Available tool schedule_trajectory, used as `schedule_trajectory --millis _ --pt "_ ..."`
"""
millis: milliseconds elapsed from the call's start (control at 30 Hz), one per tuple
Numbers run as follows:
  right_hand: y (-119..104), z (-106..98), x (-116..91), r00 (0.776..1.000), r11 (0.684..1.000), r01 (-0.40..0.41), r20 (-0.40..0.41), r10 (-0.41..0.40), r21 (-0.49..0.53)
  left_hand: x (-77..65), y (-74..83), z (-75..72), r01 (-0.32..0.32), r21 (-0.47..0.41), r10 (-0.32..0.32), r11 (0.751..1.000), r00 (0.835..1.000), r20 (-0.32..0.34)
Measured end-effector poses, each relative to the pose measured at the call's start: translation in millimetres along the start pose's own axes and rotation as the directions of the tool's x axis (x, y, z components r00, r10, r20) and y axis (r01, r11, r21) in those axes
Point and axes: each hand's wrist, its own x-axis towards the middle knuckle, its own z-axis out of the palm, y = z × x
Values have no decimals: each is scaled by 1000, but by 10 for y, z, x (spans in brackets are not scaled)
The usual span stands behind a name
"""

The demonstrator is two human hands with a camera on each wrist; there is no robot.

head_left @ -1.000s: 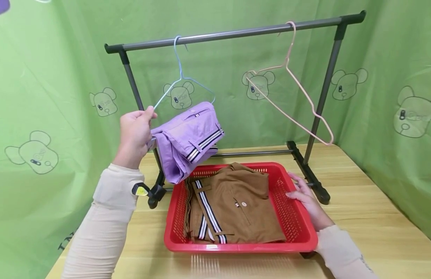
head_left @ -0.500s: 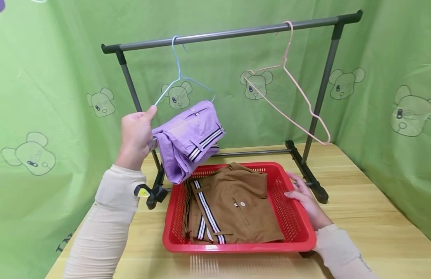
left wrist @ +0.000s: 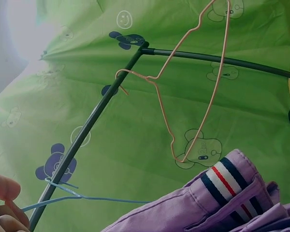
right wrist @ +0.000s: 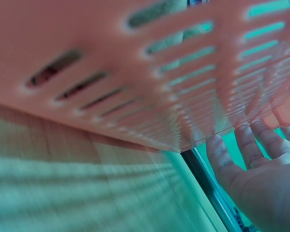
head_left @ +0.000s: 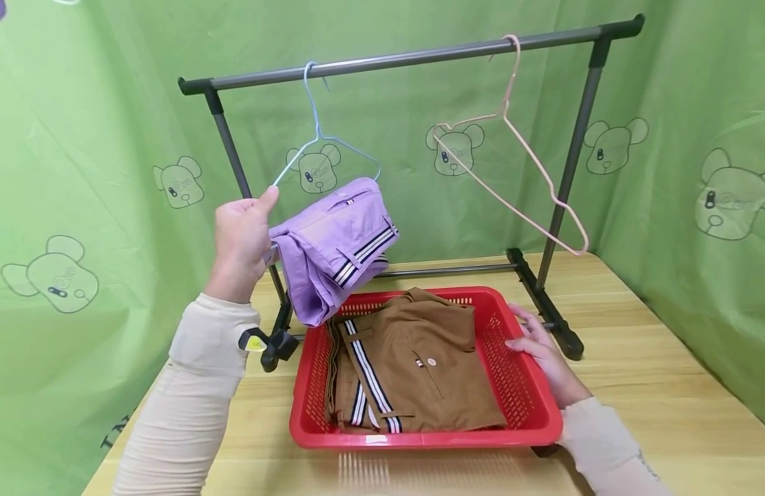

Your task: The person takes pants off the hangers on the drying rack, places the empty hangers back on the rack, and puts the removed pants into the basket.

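Note:
My left hand [head_left: 239, 234] grips the left end of a light blue wire clothes hanger [head_left: 317, 134], thumb along its sloping arm. The hanger's hook sits over the rack's bar. Folded purple trousers [head_left: 335, 241] with a striped waistband drape over the hanger's lower part, just right of the hand. Below them is a red plastic basket [head_left: 432, 439] with slotted walls. My right hand [head_left: 546, 362] holds its right rim, thumb on top and fingers outside, as the right wrist view also shows. Folded brown trousers [head_left: 419, 372] with striped waistbands lie in the basket.
A grey metal clothes rack [head_left: 413, 60] with black feet stands on the wooden table [head_left: 655, 344]. From its bar, toward the right, hangs a pink wire hanger [head_left: 506, 114] bearing nothing. Green printed cloth [head_left: 388, 207] surrounds the table at the back and sides.

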Motion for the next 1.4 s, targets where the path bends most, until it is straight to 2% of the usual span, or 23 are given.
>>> schedule_trajectory --millis 333,767,1200,1400 --pt "-3 0 2 1000 1000 2 3 -2 -1 -12 5 10 -26 -30 26 999 1000 -16" --pt "5 -13 2 1000 1000 10 0 -10 -1 -27 13 32 -5 -36 3 999 999 -46" --pt "9 -23 7 1000 1000 -5 -7 4 -24 -60 7 31 -39 -50 37 998 998 -40" --pt "13 -21 12 1000 1000 9 -1 -9 -17 -81 11 33 -36 -67 34 997 999 -38"
